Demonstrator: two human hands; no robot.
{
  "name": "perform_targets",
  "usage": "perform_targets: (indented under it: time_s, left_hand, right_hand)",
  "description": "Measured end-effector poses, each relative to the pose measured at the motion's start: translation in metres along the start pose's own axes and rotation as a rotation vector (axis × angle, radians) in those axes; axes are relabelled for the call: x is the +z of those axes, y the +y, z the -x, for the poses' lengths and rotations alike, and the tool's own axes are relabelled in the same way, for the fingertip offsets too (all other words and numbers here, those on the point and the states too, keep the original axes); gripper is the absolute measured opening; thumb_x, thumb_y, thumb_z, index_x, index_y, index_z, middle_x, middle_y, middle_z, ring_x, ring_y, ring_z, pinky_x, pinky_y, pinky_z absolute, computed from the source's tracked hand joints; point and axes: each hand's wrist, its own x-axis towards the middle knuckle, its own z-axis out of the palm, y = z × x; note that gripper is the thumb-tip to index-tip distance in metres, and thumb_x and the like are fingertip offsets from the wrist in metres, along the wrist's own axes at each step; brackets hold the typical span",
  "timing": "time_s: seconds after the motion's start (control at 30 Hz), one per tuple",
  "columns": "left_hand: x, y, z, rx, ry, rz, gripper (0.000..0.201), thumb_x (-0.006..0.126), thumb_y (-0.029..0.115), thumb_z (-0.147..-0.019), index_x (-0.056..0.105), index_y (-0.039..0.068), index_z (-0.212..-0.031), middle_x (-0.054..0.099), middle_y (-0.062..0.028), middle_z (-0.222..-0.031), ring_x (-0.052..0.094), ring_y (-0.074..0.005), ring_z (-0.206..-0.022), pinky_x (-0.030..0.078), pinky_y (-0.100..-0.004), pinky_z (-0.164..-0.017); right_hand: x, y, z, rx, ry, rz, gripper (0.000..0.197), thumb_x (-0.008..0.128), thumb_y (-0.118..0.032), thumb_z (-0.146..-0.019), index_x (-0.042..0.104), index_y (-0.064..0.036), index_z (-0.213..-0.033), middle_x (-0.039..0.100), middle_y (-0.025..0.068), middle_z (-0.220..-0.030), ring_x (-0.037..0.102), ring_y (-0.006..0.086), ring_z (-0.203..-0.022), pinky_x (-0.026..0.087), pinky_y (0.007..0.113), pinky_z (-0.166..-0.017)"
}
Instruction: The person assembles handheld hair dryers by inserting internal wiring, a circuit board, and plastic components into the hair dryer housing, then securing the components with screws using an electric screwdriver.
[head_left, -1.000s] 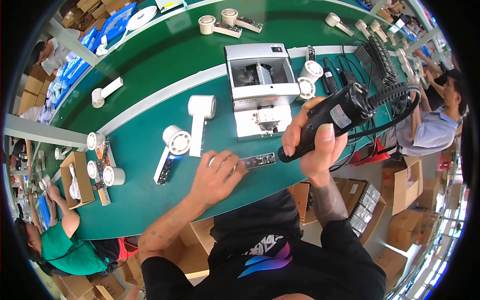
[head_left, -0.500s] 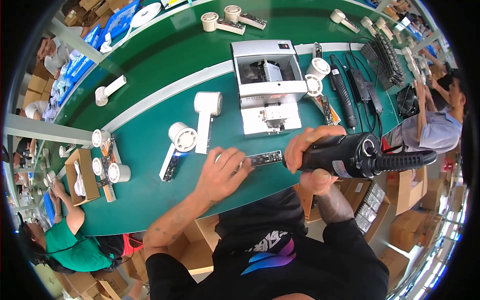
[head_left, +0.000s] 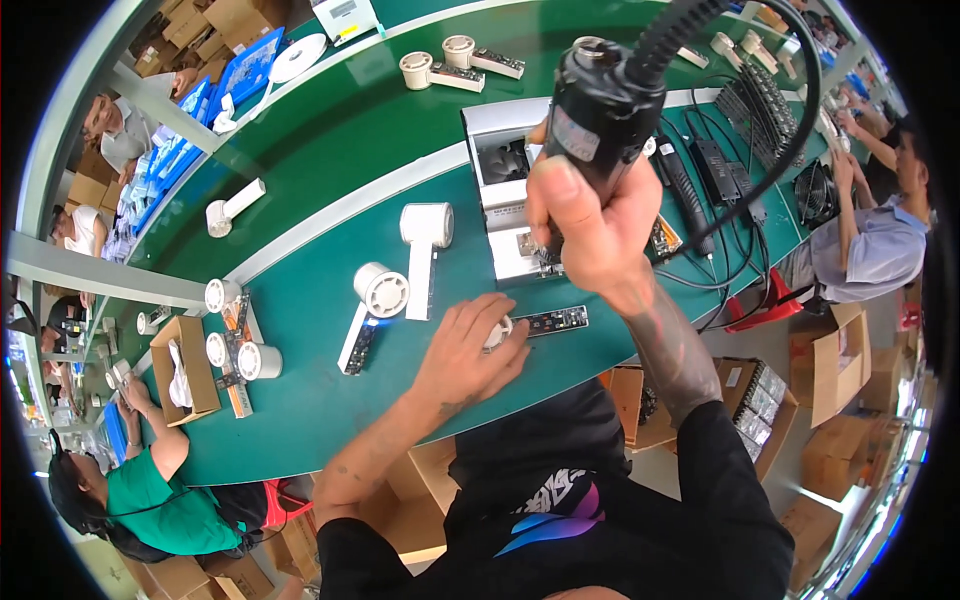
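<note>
My left hand (head_left: 468,350) is closed over the round head of a white handheld fan on the green table. The fan's handle lies open, and its circuit board (head_left: 558,320) points to the right. My right hand (head_left: 600,215) grips a black electric screwdriver (head_left: 600,105), raised over the white screw feeder (head_left: 512,215). The screwdriver hides part of the feeder, and its tip is hidden behind my hand. Left of my left hand stand two more white fans, one with its board showing (head_left: 372,310) and one (head_left: 424,255) lying farther back.
Several fans lie beside an open cardboard box (head_left: 185,370) at the left. A black pen-shaped tool (head_left: 688,190), adapters and cables are at the right. More fans rest on the green belt (head_left: 330,130) behind. Co-workers sit at both sides.
My right hand has lifted the screwdriver from beside the fan's board, up and away to over the screw feeder, turning it upright. My left hand stays on the fan.
</note>
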Motion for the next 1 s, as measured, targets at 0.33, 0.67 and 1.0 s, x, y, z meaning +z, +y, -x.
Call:
perform_targets:
  time_s: [0.33, 0.67, 1.0]
  left_hand:
    - [0.0, -0.003, 0.01, 0.086, 0.016, -0.135, 0.035, 0.073, 0.007, -0.081, 0.072, 0.004, -0.116, 0.062, -0.0173, -0.114, 0.064, -0.0344, -0.108, 0.055, -0.0431, -0.086]
    - [-0.001, -0.002, 0.011, -0.01, 0.039, -0.055, 0.035, 0.074, 0.007, -0.08, 0.073, 0.005, -0.116, 0.061, -0.0166, -0.115, 0.064, -0.0342, -0.107, 0.055, -0.0438, -0.086]
    - [-0.003, 0.001, 0.006, -0.037, 0.038, 0.0, 0.028, 0.076, 0.009, -0.085, 0.071, 0.003, -0.112, 0.062, -0.0179, -0.118, 0.063, -0.0358, -0.107, 0.054, -0.0435, -0.082]
  right_hand:
    - [0.016, -0.004, 0.039, 0.081, 0.058, -0.235, 0.065, 0.064, -0.052, -0.097, 0.048, 0.0083, -0.115, 0.054, 0.0108, -0.062, 0.054, 0.0149, -0.047, 0.045, 0.028, -0.044]
    - [0.025, 0.011, 0.048, 0.104, 0.015, -0.216, 0.06, 0.066, -0.047, -0.095, 0.048, 0.0072, -0.114, 0.057, 0.0095, -0.064, 0.052, 0.013, -0.048, 0.045, 0.028, -0.046]
    - [0.024, 0.018, 0.054, 0.182, -0.019, -0.294, 0.064, 0.075, -0.047, -0.091, 0.049, 0.0063, -0.114, 0.058, 0.0088, -0.064, 0.053, 0.0129, -0.05, 0.044, 0.027, -0.047]
